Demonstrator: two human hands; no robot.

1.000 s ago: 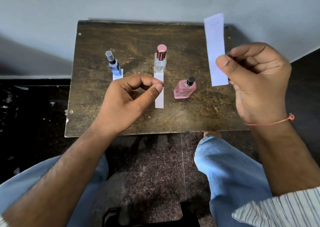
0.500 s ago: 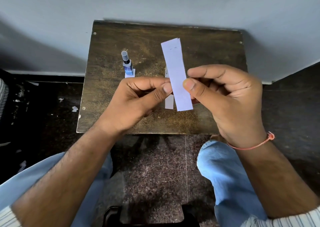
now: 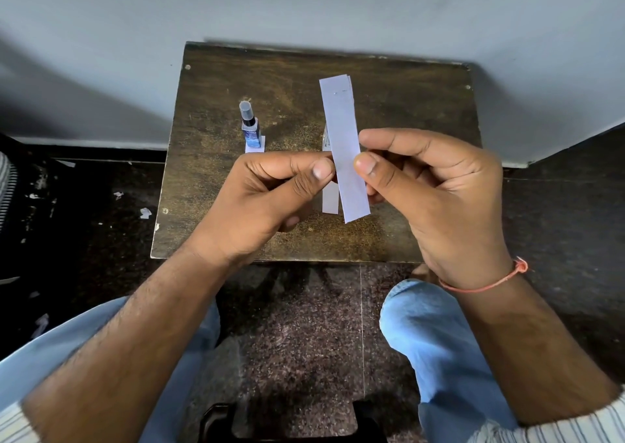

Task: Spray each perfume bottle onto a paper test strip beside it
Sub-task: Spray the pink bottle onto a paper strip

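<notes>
**Head view: both hands pinch one strip above the table**

Head view shows the right hand pinching a paper strip between thumb and forefinger at its right edge. The left hand pinches the same strip at its left edge, thumb and forefinger pressed together. The strip stands nearly upright above the middle of the table. Behind it a second strip lies flat, and a clear bottle is mostly hidden. Toward the left edge a blue bottle stands on a third strip. An orange thread circles the right wrist.
</notes>
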